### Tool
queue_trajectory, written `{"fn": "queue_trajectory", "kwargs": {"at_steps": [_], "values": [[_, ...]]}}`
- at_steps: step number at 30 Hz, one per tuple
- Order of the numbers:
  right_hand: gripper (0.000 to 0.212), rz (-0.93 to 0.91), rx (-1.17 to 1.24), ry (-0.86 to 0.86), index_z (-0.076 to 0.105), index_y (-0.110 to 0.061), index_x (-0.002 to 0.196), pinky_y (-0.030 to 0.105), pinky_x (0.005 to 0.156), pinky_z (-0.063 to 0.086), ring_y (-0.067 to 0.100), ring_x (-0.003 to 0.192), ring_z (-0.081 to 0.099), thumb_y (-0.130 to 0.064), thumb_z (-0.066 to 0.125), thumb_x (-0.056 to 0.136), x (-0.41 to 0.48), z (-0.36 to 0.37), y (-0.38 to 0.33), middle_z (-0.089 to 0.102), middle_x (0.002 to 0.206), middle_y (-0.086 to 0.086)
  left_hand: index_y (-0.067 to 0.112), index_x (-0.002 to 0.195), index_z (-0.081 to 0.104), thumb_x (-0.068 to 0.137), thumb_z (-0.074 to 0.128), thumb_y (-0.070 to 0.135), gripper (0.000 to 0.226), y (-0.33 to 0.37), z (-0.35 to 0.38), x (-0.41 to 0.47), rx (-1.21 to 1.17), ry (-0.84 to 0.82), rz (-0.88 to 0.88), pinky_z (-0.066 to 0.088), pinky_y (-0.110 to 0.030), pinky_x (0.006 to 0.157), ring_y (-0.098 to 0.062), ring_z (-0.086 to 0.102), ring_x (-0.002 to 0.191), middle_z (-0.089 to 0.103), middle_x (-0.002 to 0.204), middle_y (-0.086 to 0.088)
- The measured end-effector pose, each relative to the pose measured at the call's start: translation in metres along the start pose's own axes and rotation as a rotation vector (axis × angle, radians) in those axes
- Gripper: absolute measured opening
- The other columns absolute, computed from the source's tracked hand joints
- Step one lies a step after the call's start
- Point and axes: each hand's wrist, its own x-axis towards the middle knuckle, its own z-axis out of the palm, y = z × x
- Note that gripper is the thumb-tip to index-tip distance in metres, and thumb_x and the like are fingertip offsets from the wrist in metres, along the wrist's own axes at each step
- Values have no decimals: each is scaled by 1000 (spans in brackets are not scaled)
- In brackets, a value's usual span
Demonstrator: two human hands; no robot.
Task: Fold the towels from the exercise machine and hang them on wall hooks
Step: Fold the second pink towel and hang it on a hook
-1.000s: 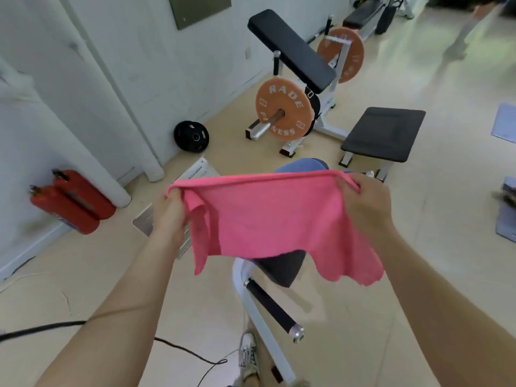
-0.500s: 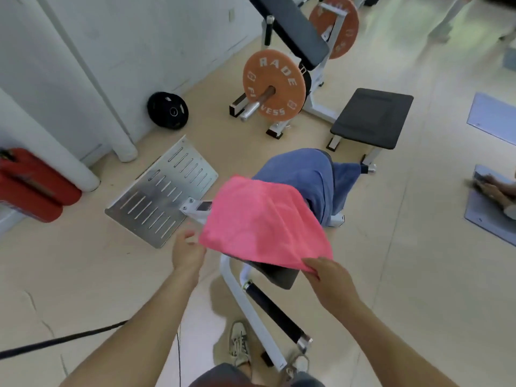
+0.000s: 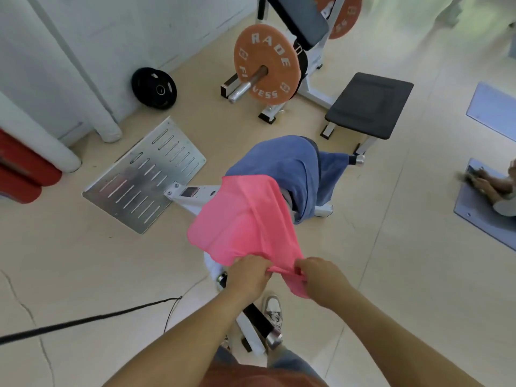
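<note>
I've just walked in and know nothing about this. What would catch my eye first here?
Probably the bright pink towel in the middle, pinched at its near edge by the left hand and the right hand. Just behind it a blue towel lies draped over the white exercise machine. Farther back, an orange weight plate with white lettering stands out near the wall.

Towels, two: one pink towel (image 3: 245, 219), one blue towel (image 3: 282, 160). Hands, two: left hand (image 3: 248, 277), right hand (image 3: 324, 283). Orange weight plates, two (image 3: 265, 65) (image 3: 343, 18). Black weight plate (image 3: 154, 88), one. Slotted metal plate (image 3: 145, 177), one. Black padded seat (image 3: 368, 104), one.
</note>
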Motion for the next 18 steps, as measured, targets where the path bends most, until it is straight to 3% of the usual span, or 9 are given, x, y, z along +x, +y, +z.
{"fn": "queue_trajectory", "kwargs": {"at_steps": [2, 5, 8, 10, 14, 18], "values": [[32, 51, -88, -77, 66, -15, 100, 33, 71, 48, 30, 88, 64, -42, 49, 91, 0, -10, 25, 66, 98, 8, 23, 89, 69, 92, 49, 27, 20, 3, 0, -1, -32, -34, -27, 36, -30, 69, -21, 60, 85, 67, 89, 3], [22, 162, -127, -130, 69, -19, 97, 29, 68, 48, 24, 85, 63, -20, 55, 80, 1, -35, 59, 64, 93, 1, 14, 81, 65, 93, 49, 34, 28, 11, 6, 2, -152, -139, -123, 37, -33, 62, -24, 59, 74, 64, 78, -3], [23, 231, -76, 31, 70, -26, 90, 27, 71, 50, 19, 89, 61, -20, 54, 75, 6, -55, 85, 65, 93, -4, 13, 58, 47, 92, 53, 42, 45, 25, 16, 7, -297, -200, -220, 30, -33, 57, -20, 42, 56, 44, 57, 2], [27, 231, -32, 163, 72, -25, 93, 27, 72, 47, 19, 95, 58, -16, 51, 79, 13, -65, 93, 65, 97, -3, 17, 54, 37, 91, 56, 34, 45, 29, 22, 6, -327, -222, -244, 24, -32, 54, -16, 31, 51, 34, 54, 3], [26, 202, 52, 355, 72, -22, 95, 29, 71, 41, 18, 90, 43, -16, 48, 87, 25, -92, 101, 49, 86, -3, 19, 62, 52, 81, 51, 7, 23, 36, 12, -1, -281, -112, -358, 27, -28, 58, -19, 36, 59, 41, 59, 1], [30, 173, 152, 486, 74, -22, 95, 29, 69, 36, 19, 88, 37, -10, 47, 89, 42, -101, 102, 49, 86, -1, 35, 81, 58, 76, 40, 0, 39, 19, -12, -21, -135, 35, -553, 40, -27, 59, -21, 54, 69, 54, 68, 6]]}}
